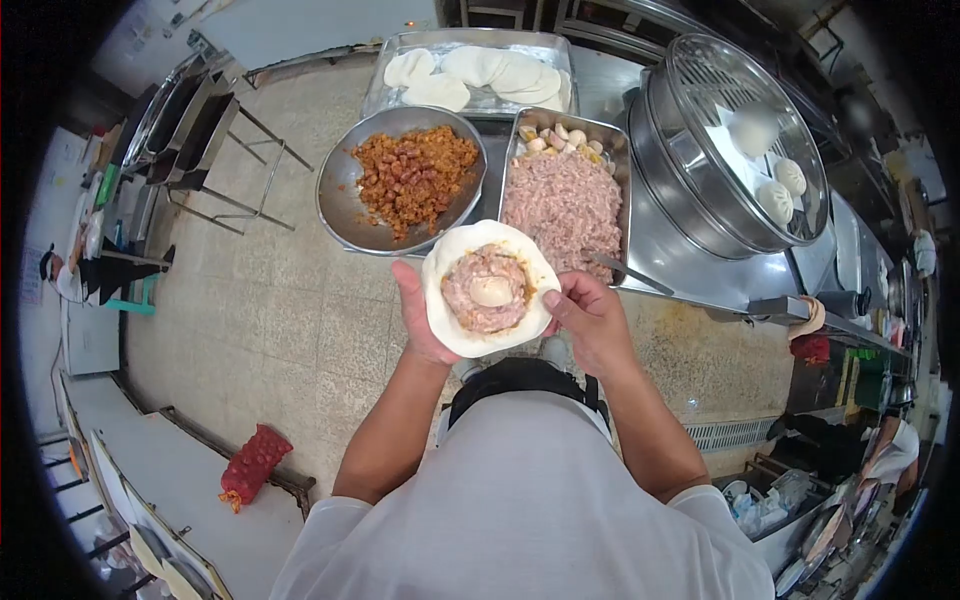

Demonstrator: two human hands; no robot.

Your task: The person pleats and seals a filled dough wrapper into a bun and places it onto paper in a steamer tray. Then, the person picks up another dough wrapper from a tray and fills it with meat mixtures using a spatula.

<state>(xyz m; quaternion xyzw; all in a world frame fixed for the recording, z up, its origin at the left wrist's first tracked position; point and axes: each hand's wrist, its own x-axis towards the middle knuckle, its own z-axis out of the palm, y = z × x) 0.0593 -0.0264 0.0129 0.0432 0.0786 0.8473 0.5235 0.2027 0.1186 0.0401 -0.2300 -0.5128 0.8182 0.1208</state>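
Note:
A round white dough wrapper (437,290) lies flat across my left hand (415,318), whose thumb shows at its left edge. Ground meat (466,302) is heaped on the dough, with a pale piece like boiled egg (491,291) in its middle and orange-brown filling around it. My right hand (592,322) pinches the wrapper's right edge between thumb and fingers. Just beyond are a metal bowl (333,195) of orange-brown filling (415,180) and a metal tray (626,190) of ground meat with egg pieces (560,138). A utensil handle (640,275) sticks out of the meat.
Behind the bowl stands a tray (373,90) with several dough rounds (520,75). A metal steamer (665,170) at right holds several pleated buns (775,200). On the left are a metal stand (232,185) and a red mesh sack (256,465).

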